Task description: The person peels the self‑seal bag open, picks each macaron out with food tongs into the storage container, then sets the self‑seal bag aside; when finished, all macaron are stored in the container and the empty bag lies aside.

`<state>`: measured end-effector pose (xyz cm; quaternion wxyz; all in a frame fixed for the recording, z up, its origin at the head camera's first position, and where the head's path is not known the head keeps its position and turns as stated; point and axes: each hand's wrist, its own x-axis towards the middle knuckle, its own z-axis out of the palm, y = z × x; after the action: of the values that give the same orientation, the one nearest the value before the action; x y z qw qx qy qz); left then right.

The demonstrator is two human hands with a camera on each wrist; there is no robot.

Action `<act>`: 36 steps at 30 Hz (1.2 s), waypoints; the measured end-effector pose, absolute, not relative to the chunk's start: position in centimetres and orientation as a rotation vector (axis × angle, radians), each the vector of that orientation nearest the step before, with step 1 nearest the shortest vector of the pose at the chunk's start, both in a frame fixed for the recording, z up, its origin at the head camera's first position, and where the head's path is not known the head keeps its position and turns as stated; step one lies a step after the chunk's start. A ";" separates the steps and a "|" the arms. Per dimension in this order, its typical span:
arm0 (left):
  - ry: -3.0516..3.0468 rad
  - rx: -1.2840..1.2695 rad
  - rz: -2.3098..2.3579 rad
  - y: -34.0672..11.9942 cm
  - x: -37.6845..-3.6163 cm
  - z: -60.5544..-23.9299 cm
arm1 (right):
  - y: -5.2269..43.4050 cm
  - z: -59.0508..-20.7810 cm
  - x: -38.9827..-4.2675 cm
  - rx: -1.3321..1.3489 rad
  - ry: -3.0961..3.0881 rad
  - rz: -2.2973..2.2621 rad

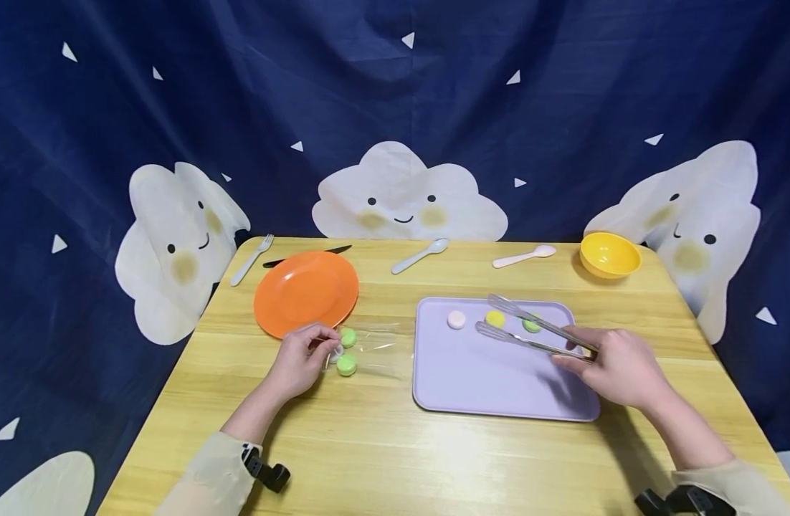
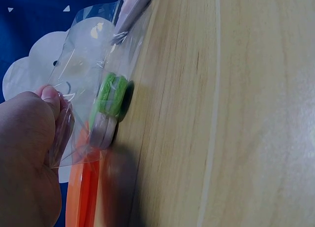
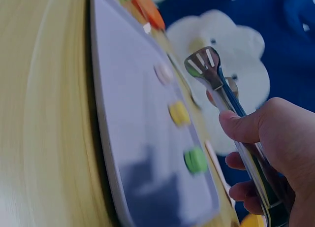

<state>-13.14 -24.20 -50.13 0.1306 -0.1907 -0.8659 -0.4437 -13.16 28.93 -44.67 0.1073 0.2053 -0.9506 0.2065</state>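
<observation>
Two hands are working over a pale wooden table (image 1: 382, 459). The left hand (image 1: 300, 362) is pinching the edge of a clear plastic bag (image 1: 369, 349) between thumb and curled fingers, and the left wrist view shows the film bunched against the thumb (image 2: 49, 96). Inside that bag, just past the fingertips, two round green macaron-shaped sweets (image 1: 347, 351) are sitting on the tabletop, with a paler piece (image 2: 101, 131) lying against them. Just beyond the knuckles, a round orange plastic plate (image 1: 306, 292) is lying flat, its near rim close to the bag.

The right hand (image 1: 617, 365) is gripping a pair of slim metal tongs (image 1: 530, 330) near their hinge end, fingers curled round the arms, which are standing apart at the tips. Those tips are hovering out ahead of the hand over a lavender rectangular plastic tray (image 1: 498, 387). On the tray, under and beside the tong arms, a pale pink round sweet (image 1: 456, 319), a yellow round sweet (image 1: 495, 318) and a green round sweet (image 1: 532, 324) are lying in a row, apart from one another.

Farther off, a small yellow plastic bowl (image 1: 609, 254) is sitting beyond the right hand.
</observation>
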 end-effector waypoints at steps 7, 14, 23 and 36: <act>-2.523 -0.550 -1.309 -24.1 -13.3 -50.0 | 23.8 -44.8 -13.9 0.837 -2.745 0.651; -2.533 -0.539 -1.297 -24.0 -13.3 -50.1 | 19.7 -46.0 -15.2 0.920 -2.824 0.640; -2.539 -0.541 -1.303 -24.0 -13.3 -49.9 | 16.0 -46.6 -16.0 1.022 -2.844 0.715; -2.523 -0.576 -1.300 -23.8 -13.1 -50.0 | 11.9 -47.5 -17.1 1.178 -2.894 0.811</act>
<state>-13.09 -23.79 -50.04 0.1223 -0.1974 -0.8646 -0.4455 -17.08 11.88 -47.48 -0.0434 0.3645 -0.8957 0.2509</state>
